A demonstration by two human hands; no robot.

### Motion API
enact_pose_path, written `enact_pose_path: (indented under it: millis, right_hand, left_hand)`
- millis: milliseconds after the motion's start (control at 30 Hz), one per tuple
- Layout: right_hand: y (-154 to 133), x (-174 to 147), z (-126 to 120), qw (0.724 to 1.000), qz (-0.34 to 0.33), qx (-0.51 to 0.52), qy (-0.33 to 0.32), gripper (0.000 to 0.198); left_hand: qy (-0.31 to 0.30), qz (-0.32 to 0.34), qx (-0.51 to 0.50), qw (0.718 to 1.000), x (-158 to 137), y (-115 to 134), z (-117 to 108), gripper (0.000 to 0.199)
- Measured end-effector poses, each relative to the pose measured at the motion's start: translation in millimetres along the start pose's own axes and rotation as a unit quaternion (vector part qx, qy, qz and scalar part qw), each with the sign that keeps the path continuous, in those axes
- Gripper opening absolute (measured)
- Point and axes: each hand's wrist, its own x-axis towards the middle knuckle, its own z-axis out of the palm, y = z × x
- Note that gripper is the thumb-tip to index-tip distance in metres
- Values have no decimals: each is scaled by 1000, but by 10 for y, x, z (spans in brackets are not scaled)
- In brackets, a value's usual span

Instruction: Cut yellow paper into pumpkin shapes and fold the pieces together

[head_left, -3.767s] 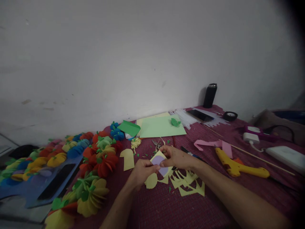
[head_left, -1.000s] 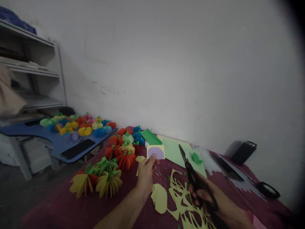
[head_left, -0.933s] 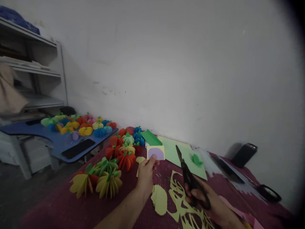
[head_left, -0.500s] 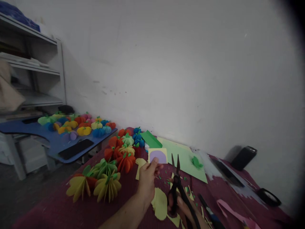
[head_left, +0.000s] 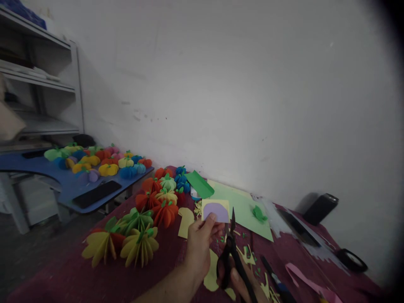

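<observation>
Between thumb and fingers, my left hand (head_left: 202, 240) pinches a pale yellow paper square with a rounded purple paper shape (head_left: 217, 211) lying on its face. My right hand (head_left: 241, 280) is wrapped round the handles of black scissors (head_left: 231, 244). The blades point up and stand slightly apart, close to the right edge of the held paper. Beneath the hands lie cut yellow paper pieces (head_left: 211, 275) with rounded ends, partly hidden by my left wrist. Yellow and green offcuts (head_left: 248, 254) are scattered beside the scissors.
Folded paper pumpkins (head_left: 140, 244) crowd the left of the maroon cloth; more stand on a blue table (head_left: 67, 185). Behind are a green folded paper (head_left: 200, 185) and a light green sheet (head_left: 240, 206). At right lie a cutter knife (head_left: 277, 280), pink strip (head_left: 304, 277) and black tape roll (head_left: 352, 260).
My left hand has moved the paper slightly right and down. The scissors have come up to its right edge, and their blades are closer together.
</observation>
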Motion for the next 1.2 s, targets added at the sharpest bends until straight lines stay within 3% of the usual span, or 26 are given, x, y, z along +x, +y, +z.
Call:
enact_pose_path:
  millis: [233, 500, 933, 1200]
  right_hand:
    - [-136, -10, -50, 999, 18, 6, -51, 45]
    - [-130, -11, -49, 999, 46, -3, -28, 55]
    - [-309, 5, 17, 1000, 24, 10, -15, 49]
    - [-273, 2, 25, 999, 25, 7, -21, 42]
  left_hand:
    - [7, -7, -1, 1000, -18, -28, 17, 29]
    - [8, -2, 8, 1000, -17, -38, 24, 33]
    - [2, 10, 12, 1000, -46, -29, 30, 30]
    - [-4, 11, 13, 1000, -43, -33, 23, 30]
